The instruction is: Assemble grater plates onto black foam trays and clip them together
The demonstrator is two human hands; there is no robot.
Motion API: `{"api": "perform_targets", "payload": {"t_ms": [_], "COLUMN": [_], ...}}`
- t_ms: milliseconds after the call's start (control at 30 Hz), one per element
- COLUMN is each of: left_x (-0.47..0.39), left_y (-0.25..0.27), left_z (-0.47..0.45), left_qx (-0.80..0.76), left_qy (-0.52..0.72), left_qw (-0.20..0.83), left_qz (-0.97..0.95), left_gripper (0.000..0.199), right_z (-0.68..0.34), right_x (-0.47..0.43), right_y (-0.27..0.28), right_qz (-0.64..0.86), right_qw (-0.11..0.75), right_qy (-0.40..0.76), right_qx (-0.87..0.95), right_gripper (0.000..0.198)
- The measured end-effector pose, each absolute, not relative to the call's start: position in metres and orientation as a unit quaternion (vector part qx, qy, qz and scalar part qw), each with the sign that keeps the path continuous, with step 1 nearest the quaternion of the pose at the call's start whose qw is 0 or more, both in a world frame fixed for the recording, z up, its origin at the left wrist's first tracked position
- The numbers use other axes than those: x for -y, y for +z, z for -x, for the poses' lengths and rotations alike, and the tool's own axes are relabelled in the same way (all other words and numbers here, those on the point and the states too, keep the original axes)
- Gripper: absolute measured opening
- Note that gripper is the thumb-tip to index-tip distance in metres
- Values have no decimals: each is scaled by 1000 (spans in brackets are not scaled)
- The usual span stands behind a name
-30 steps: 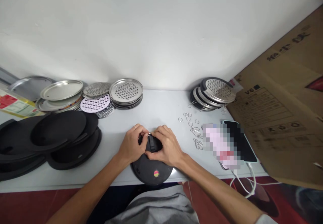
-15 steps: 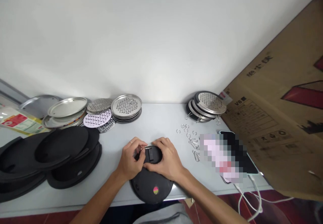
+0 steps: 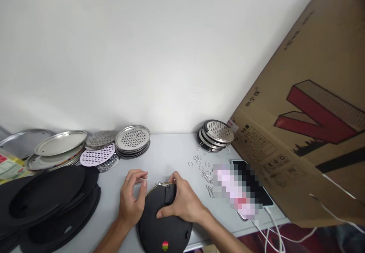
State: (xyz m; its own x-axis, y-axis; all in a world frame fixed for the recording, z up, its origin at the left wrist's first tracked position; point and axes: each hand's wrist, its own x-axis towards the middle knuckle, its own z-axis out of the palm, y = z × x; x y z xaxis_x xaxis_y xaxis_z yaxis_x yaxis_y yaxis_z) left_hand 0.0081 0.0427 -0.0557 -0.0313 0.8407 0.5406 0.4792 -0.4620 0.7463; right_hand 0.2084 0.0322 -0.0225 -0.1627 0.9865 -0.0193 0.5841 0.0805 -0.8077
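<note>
A round black plastic disc [image 3: 168, 232] with a small coloured sticker lies at the table's front edge. My right hand [image 3: 185, 199] grips its upper right side, thumb across the face and fingers over the far rim. At the disc's top edge, beside a rectangular slot, sits a small silver clip [image 3: 162, 184]. Just left of the disc is my left hand [image 3: 132, 198], thumb and fingers apart with nothing between them. To the right lie several loose metal rings [image 3: 201, 167] and several silver snap clips [image 3: 210, 191].
Black discs [image 3: 48, 196] overlap at the left. Behind them are metal plates [image 3: 61, 142] and perforated grater discs [image 3: 132, 138]. A stack of grater discs with clips [image 3: 218, 131] stands near the wall. Two phones, one black-screened [image 3: 261, 186], lie right, beside a cardboard box [image 3: 285, 131].
My left hand has come off the disc's top edge and opened to its left. My right hand still grips the disc. The view has shifted, showing more of the box.
</note>
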Motion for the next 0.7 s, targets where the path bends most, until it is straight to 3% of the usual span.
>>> {"api": "perform_targets", "payload": {"t_ms": [100,233,433,533,700], "left_x": [-42,-40,-40,-40,-41], "left_y": [-55,-55,-57,-57,-56], "left_z": [-6,-6,-8,-8,-9], "left_qx": [-490,-489,-486,-487,-492], "left_qy": [523,518,500,493,489], "left_qw": [173,177,192,195,188], "left_qz": [-676,-679,-691,-694,-696], "left_gripper": [16,16,14,14,14], "right_z": [-223,-256,-338,-377,-407], "right_x": [-36,-45,-75,-102,-139], "right_y": [-16,3,52,65,50], "right_qz": [557,536,608,604,597], "right_qw": [342,397,547,519,370], "right_qy": [354,314,-11,-144,-214], "right_qx": [669,675,575,587,679], "right_gripper": [70,27,37,37,45]}}
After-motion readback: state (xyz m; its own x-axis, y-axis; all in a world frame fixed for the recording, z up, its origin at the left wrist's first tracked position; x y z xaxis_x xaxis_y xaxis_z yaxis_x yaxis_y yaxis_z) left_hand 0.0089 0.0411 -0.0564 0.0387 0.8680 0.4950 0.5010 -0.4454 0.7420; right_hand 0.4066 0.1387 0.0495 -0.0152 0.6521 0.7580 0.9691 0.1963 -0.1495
